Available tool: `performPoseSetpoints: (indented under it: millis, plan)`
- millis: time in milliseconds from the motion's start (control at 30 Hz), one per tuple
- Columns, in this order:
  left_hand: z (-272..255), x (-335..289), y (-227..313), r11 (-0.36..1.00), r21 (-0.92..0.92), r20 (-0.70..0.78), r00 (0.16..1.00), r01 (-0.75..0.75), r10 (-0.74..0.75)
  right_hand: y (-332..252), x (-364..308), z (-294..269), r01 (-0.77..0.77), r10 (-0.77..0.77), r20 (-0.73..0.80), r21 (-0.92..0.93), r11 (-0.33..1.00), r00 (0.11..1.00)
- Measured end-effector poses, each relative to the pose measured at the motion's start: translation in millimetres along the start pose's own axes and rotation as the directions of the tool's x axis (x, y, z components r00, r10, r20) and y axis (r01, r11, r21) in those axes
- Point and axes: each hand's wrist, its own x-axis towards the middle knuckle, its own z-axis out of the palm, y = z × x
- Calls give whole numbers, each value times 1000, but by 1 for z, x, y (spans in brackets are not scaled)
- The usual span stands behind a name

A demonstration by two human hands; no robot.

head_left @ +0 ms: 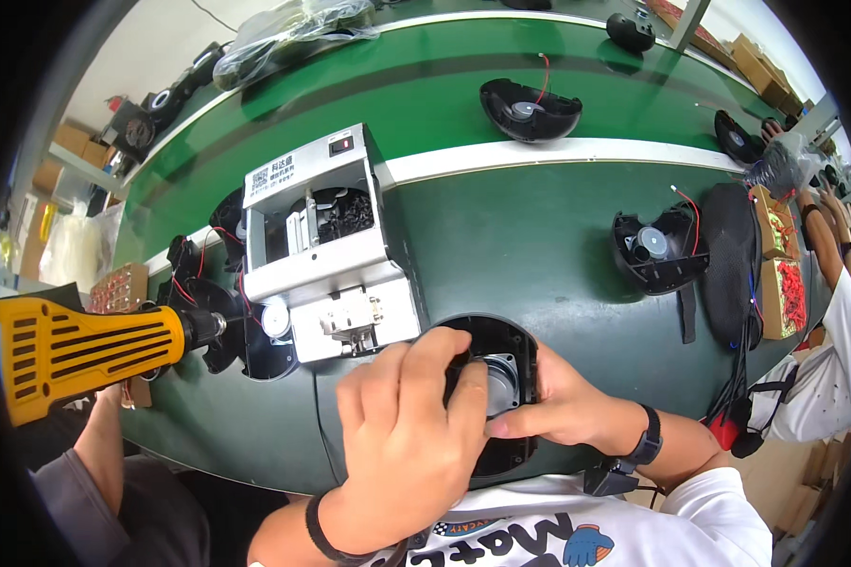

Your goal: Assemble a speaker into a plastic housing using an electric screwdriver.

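In front of my chest is a black speaker housing (487, 331) with a round grey speaker (503, 386) set inside it. My right hand (567, 402) grips the housing's right side, its thumb lying across the lower edge of the speaker. From the left, my left hand (397, 406) reaches over the housing, with thumb and forefinger bent together in a pinch at the speaker's upper left. Whatever is between those fingertips is hidden.
A silver screw feeder (336, 250) holding dark screws stands ahead to the left. At far left, a yellow power tool (95, 350) points inward near a co-worker's forearm (104, 439). Another wired housing (657, 241) lies right, beside a black mesh piece (731, 265) and parts boxes (775, 307).
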Motion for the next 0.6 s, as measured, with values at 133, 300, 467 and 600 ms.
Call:
performPoseSetpoints:
  millis: [133,300,467,600]
  plan:
    - [3,4,-7,989,-141,-11,999,-50,48,-8,1,4,13,-13,10,-56,998,1000]
    - [1,3,-8,965,-252,-10,997,-70,70,-6,-2,7,-13,13,-11,-69,998,1000]
    - [-2,6,-6,967,-244,28,996,-78,87,-5,-4,8,-30,29,-21,-48,998,999]
    - [2,8,-7,956,-281,-8,996,-85,86,-4,-1,3,-18,17,-62,-9,1000,998]
